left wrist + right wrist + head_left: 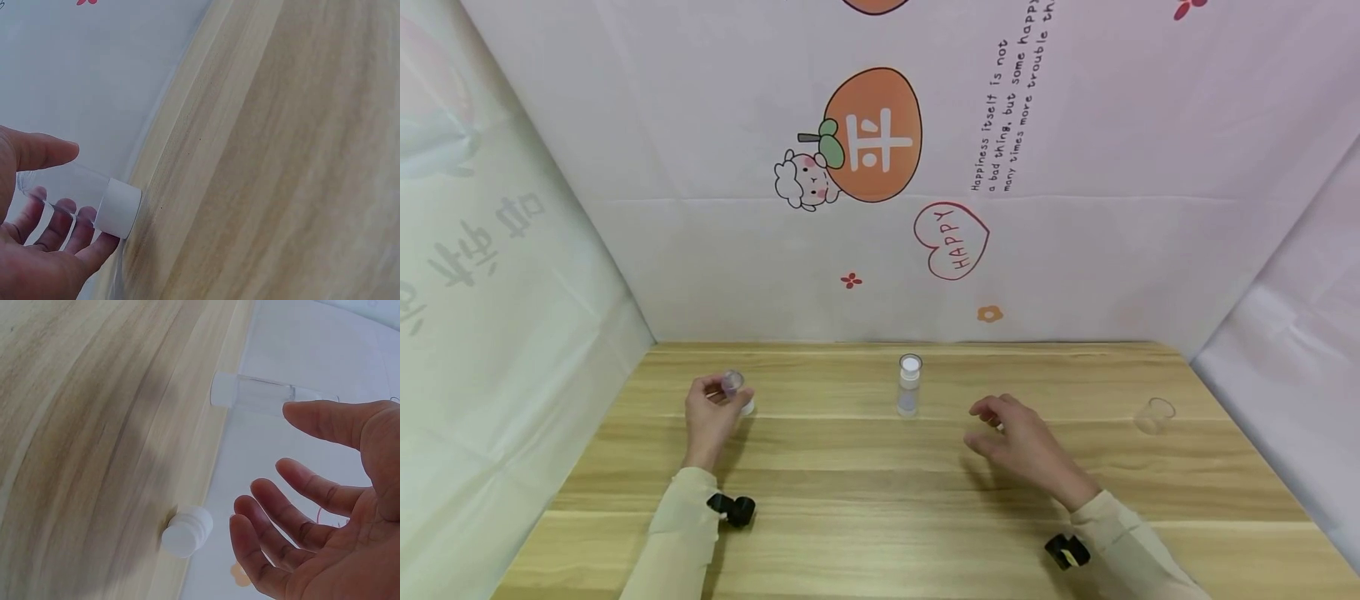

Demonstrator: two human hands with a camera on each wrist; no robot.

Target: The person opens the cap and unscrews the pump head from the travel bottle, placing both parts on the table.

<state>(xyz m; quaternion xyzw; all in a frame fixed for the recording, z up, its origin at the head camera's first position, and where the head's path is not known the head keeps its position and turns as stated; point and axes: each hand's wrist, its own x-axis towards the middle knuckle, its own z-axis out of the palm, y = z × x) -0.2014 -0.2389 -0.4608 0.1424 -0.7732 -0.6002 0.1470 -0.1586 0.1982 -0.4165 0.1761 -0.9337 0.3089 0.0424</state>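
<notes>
At the left of the table, my left hand (pixel 709 415) holds a small clear plastic bottle (pixel 84 184) with a white end (pixel 119 208) down at the tabletop. The fingers curl behind the bottle, and the thumb lies along its near side. My right hand (pixel 1024 440) hovers over the table right of centre, thumb and fingers spread apart and nothing between them. Beyond its fingertips stands a small white cap-like piece (pixel 184 532), mostly hidden by the hand in the head view. Another clear bottle (pixel 908 392) with white parts stands upright at the centre.
A clear empty cup (pixel 1152 417) stands at the table's right side. White printed cloth (pixel 737 275) rises behind the wooden table (pixel 835 500) and hangs along both sides. Each wrist wears a small black camera mount.
</notes>
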